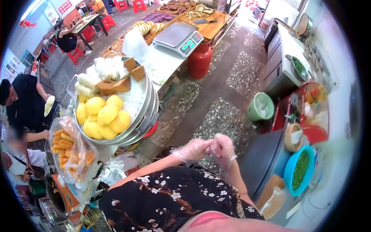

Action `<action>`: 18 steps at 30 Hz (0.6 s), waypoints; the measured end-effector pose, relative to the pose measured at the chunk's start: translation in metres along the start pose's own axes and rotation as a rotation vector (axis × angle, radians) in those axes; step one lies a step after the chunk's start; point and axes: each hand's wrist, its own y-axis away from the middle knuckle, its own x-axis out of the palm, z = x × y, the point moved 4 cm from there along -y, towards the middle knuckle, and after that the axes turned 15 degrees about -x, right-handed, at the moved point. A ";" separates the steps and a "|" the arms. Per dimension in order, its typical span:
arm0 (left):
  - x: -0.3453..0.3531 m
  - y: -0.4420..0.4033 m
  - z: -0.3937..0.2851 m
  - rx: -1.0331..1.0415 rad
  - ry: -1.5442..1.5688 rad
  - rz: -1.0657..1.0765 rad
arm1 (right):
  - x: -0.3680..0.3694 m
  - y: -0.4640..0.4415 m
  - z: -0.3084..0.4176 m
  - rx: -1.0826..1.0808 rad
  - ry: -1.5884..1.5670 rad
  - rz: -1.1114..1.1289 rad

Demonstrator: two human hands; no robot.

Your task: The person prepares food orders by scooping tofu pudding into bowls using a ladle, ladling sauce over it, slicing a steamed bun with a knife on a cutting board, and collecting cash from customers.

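Both of my hands wear thin clear plastic gloves and meet in front of my body, over the floor. My left hand (193, 150) reaches in from the left with its fingers closed, their tips against the other hand. My right hand (223, 150) is bent, with its fingers curled and pressed together at the same spot. Whatever lies between the fingers, if anything, is hidden. Closest on the left is a stacked metal steamer (135, 123) bearing yellow buns (107, 115), brown wedge-shaped cakes (123, 84) and white wrapped pieces (110, 68).
Bagged fried dough sticks (65, 143) lie beside the steamer. A digital scale (178, 36) stands on the counter behind it, near a red gas cylinder (199, 61). To my right are a green bucket (260, 107) and a blue basin (290, 172) of chopped greens. People (29, 100) stand at left.
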 end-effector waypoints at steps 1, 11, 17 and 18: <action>-0.005 -0.017 0.007 -0.077 -0.047 -0.011 | -0.003 -0.022 0.004 0.058 0.040 0.022; -0.071 -0.185 0.108 -0.150 -0.022 -0.114 | -0.035 -0.238 -0.022 0.294 0.185 -0.021; -0.183 -0.336 0.090 0.091 -0.107 -0.188 | -0.034 -0.396 0.025 0.104 0.164 -0.037; -0.200 -0.356 0.087 0.131 -0.134 -0.206 | -0.027 -0.418 0.038 0.053 0.188 -0.012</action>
